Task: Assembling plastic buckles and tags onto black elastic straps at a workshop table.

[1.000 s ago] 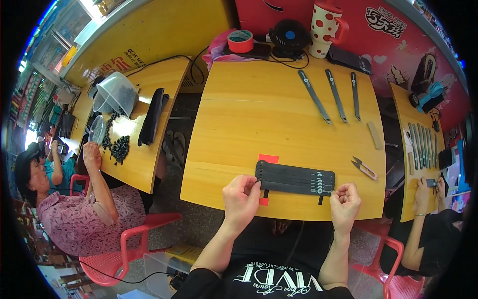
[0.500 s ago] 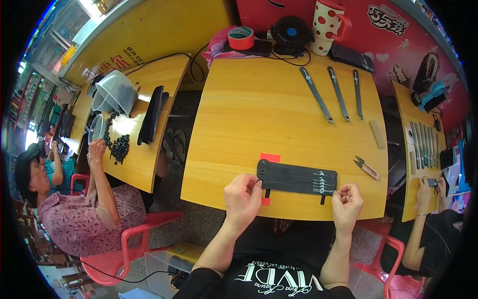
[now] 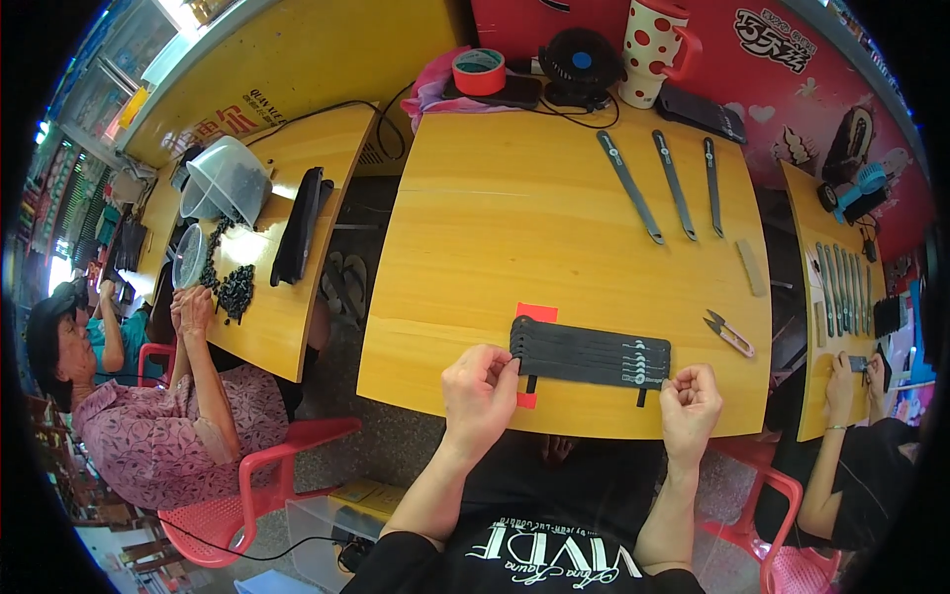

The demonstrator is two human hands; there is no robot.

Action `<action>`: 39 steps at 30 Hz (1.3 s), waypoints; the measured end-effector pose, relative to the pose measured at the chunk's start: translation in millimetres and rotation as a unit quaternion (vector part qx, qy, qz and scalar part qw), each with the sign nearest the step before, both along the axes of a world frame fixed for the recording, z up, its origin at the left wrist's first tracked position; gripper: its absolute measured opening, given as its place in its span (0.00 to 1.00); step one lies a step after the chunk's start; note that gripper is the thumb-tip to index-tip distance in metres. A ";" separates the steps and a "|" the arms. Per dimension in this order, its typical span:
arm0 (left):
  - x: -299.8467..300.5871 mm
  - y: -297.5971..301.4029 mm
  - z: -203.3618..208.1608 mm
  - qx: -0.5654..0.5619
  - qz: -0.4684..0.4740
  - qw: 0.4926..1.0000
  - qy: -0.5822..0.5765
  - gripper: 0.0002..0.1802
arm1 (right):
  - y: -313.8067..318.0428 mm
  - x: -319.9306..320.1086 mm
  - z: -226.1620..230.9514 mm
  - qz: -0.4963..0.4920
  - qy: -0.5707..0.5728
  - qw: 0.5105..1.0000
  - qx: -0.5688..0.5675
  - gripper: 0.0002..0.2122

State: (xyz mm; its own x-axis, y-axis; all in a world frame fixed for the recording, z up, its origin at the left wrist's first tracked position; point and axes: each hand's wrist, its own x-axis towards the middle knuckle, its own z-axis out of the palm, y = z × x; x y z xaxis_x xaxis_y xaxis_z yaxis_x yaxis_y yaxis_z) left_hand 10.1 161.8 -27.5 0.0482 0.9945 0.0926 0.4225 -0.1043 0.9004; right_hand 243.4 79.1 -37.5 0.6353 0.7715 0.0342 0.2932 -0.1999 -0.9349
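Note:
Several dark grey straps point(image 3: 584, 354) with pale printed marks lie overlapped in a neat row near the table's front edge, their left ends rounded. My left hand point(image 3: 480, 396) is closed in a pinch at the left end of the nearest strap. At the opposite end of that strap, the fingertips of my right hand point(image 3: 691, 408) are pinched together. Red tape point(image 3: 537, 312) shows on the table above the row's left end, and another red piece point(image 3: 526, 400) lies below it. Two short black tabs stick out under the row's lower edge.
Three loose straps point(image 3: 629, 186) lie far right, with a pale bar point(image 3: 750, 267) and thread snips point(image 3: 730, 334) nearer. At the back stand a tape roll point(image 3: 479, 72), a black fan point(image 3: 580, 67) and a dotted tumbler point(image 3: 649, 49). People work at tables on both sides.
My hands and the row of straps stay in place. At the left table, the person in the patterned shirt has brought both hands together, slightly lower, beside the clear lid.

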 end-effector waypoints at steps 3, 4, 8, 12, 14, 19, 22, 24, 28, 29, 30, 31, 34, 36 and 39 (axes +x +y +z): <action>-0.4 0.2 -2.9 0.031 -0.004 0.999 0.021 0.03 | 0.2 0.5 -1.5 0.003 -0.006 1.000 -0.006 0.09; -0.2 0.3 -2.1 0.032 -0.005 0.999 0.020 0.03 | -0.5 1.1 -1.1 0.002 -0.009 1.000 -0.009 0.09; -2.0 2.9 2.7 -0.011 0.000 1.000 0.004 0.04 | 0.6 0.0 2.5 -0.001 -0.008 1.000 -0.013 0.09; -5.9 6.0 -0.6 -0.044 -0.002 0.998 -0.034 0.04 | 0.5 0.7 4.7 0.012 0.006 1.000 -0.004 0.09; -7.7 6.6 -1.8 -0.055 -0.010 0.997 -0.044 0.04 | -0.2 1.4 4.7 0.015 0.007 1.000 -0.006 0.08; -14.8 8.5 -1.8 -0.104 -0.018 0.990 -0.092 0.03 | -1.3 4.3 2.9 0.029 0.002 0.999 0.018 0.09; -16.8 11.9 -1.3 -0.033 -0.013 0.997 -0.063 0.01 | -1.0 7.1 -2.8 0.038 -0.014 0.999 0.024 0.08; -2.4 12.7 21.0 0.152 0.034 0.986 0.059 0.05 | -2.4 8.1 0.2 0.034 -0.014 0.999 0.025 0.08; 39.1 13.7 41.9 0.248 -0.091 0.958 0.109 0.13 | -3.6 10.2 -0.1 0.032 -0.038 0.998 0.043 0.07; 46.5 16.8 39.8 0.286 -0.132 0.935 0.165 0.18 | -3.9 8.6 1.6 0.030 -0.047 0.998 0.042 0.07; 52.2 18.1 36.9 0.323 -0.171 0.905 0.220 0.24 | -3.4 3.6 4.0 0.047 -0.019 0.998 0.032 0.07; 56.0 20.5 31.8 0.325 -0.176 0.906 0.207 0.24 | -3.8 5.4 4.2 0.058 0.008 0.998 0.021 0.08; 48.6 33.4 21.1 0.251 -0.290 0.876 0.292 0.40 | -0.6 12.1 4.6 0.042 -0.034 0.997 0.053 0.05; 52.9 38.3 17.1 0.255 -0.304 0.861 0.317 0.40 | 9.6 12.0 13.5 0.018 -0.280 0.956 0.083 0.03; 53.7 41.8 10.5 0.252 -0.319 0.842 0.355 0.42 | 39.7 3.4 22.7 0.050 -0.386 0.913 0.122 0.05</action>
